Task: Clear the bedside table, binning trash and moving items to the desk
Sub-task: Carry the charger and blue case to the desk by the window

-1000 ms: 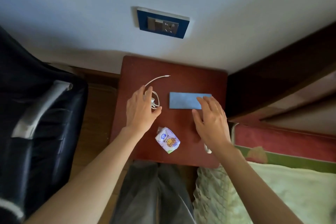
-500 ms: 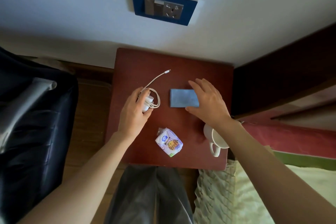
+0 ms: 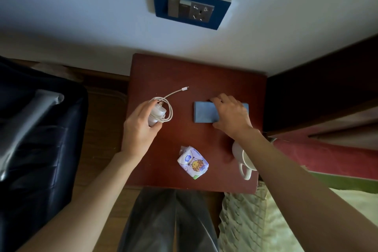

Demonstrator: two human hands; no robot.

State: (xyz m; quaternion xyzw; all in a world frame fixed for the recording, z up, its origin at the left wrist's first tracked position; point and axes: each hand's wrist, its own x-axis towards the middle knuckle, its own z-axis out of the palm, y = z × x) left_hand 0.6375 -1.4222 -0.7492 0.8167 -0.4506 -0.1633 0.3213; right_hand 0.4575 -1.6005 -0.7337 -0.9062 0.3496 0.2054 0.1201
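The dark red bedside table (image 3: 163, 71) stands against the wall below me. My left hand (image 3: 139, 129) grips a white charger (image 3: 156, 113) with its coiled white cable, whose plug end trails toward the table's middle. My right hand (image 3: 231, 115) lies over a flat blue rectangular item (image 3: 204, 112), fingers curled around its far and near edges. A crumpled white printed wrapper (image 3: 193, 162) lies near the front edge. A white mug (image 3: 243, 159) stands at the front right corner, partly hidden under my right forearm.
A dark chair (image 3: 36, 129) with a grey armrest stands to the left of the table. The bed (image 3: 306, 210) with pale bedding and a dark wooden headboard lies to the right. A blue-framed wall socket (image 3: 191, 4) is above the table. My legs are below.
My left hand has closed on the charger and raised it slightly. My right hand slid forward over the blue item and curled around it, uncovering the mug.
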